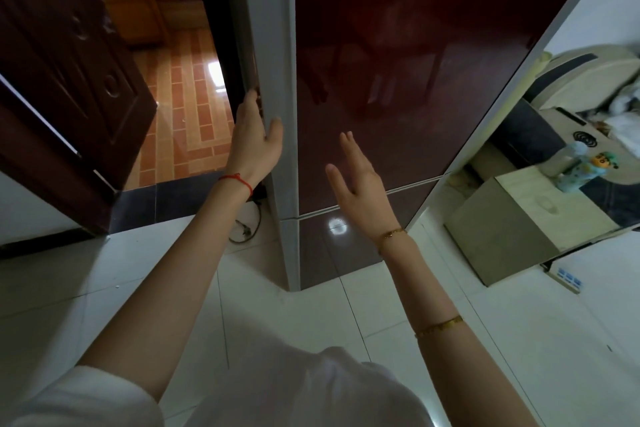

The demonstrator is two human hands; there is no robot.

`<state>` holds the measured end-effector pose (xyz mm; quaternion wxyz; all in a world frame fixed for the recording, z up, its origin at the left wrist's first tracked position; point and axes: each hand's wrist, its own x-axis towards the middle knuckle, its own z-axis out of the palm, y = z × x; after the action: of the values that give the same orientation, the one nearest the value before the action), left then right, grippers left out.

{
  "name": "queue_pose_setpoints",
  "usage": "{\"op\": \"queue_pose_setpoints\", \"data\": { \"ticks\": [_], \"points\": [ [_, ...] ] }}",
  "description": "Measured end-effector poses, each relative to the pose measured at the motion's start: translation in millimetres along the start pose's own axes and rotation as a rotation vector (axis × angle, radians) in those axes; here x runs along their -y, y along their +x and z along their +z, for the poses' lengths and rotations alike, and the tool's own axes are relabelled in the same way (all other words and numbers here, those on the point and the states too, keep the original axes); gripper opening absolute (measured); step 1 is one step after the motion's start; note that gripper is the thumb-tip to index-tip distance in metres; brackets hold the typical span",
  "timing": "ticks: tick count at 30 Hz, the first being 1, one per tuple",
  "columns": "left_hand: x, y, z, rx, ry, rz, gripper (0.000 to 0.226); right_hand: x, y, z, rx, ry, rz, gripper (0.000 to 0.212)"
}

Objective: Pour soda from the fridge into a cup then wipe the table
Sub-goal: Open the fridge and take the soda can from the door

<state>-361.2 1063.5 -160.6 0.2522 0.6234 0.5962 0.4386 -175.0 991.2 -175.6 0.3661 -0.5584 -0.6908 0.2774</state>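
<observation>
A tall fridge (398, 62) with glossy dark red doors and grey edges stands right in front of me. My left hand (254, 139) grips the grey left edge of the upper fridge door (277, 45), fingers wrapped behind it and thumb on the front. My right hand (356, 184) hovers flat and open just in front of the red door face, holding nothing. The door looks closed or barely ajar. No soda or cup is visible; the fridge's inside is hidden.
A dark wooden room door (62, 73) stands open at the left, leading to a room with orange tiles (187, 107). A cable (247, 229) lies on the white floor by the fridge. At right a beige cabinet (519, 218) carries a bottle (575, 166).
</observation>
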Motion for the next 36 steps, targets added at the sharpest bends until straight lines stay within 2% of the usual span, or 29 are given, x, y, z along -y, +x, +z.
{"op": "queue_pose_setpoints", "data": {
  "ticks": [4,9,15,19,31,36],
  "points": [
    [-7.5,-26.1,3.4,-0.021,-0.007,0.002,0.056,-1.3,-4.4,-2.9,-0.017,0.003,-0.022,0.058],
    [-27.0,-77.6,10.0,-0.071,-0.082,0.078,0.033,1.4,-28.9,-11.0,-0.166,0.01,-0.078,0.055],
    [-36.9,-124.8,22.2,-0.15,-0.145,0.266,0.02,4.8,-77.0,-27.8,-0.314,0.058,-0.075,0.046],
    [-49.0,-147.6,32.4,-0.128,-0.186,0.371,0.012,3.1,-104.2,-39.6,-0.349,0.06,-0.118,0.045],
    [-100.9,-208.2,82.3,-0.055,-0.192,0.576,0.005,-12.0,-175.9,-97.6,-0.466,0.033,-0.18,0.05],
    [-122.0,-228.8,102.7,0.035,-0.242,0.668,0.013,-20.8,-199.6,-120.5,-0.546,0.015,-0.2,0.053]
  ]
}}
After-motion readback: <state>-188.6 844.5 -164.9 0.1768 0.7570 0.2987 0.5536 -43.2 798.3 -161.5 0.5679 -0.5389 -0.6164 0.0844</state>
